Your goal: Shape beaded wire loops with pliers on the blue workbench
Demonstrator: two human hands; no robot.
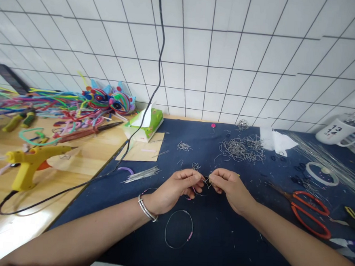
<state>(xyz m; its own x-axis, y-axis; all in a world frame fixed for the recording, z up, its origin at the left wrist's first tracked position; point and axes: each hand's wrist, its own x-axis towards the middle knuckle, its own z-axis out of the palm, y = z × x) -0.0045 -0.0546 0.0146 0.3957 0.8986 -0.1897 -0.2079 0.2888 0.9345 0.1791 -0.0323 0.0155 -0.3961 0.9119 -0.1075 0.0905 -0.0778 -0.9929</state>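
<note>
Head camera shows the left hand [173, 187] and the right hand [232, 189] brought near to each other above the dark blue cloth [217, 261], about halfway between its near and far edges. Between the fingertips is a thin wire [206, 183], small and partly hidden. Its short visible part goes mainly from left to right, from one hand to the other, while a fine end seems to point down toward the near edge; I cannot tell where its other end is. Thumb and forefinger of the left hand are closed on this wire in a narrow pinch, and pink beads [194, 189] show just below these fingers. The right hand also pinches it narrowly, with the other fingers curled under. Both forearms enter from the near corners and lean inward to meet; the left wrist wears a silver bracelet [146, 208]. Nearer to the near edge lies a wire loop [166, 229] with a few pink beads on its right side, slightly longer away from the person than across. On the white mug [321, 135], by the far right corner, black figures can be read as 13 and 14. Red-handled scissors [294, 207] lie toward the right edge, their blades pointing to the far left.
</note>
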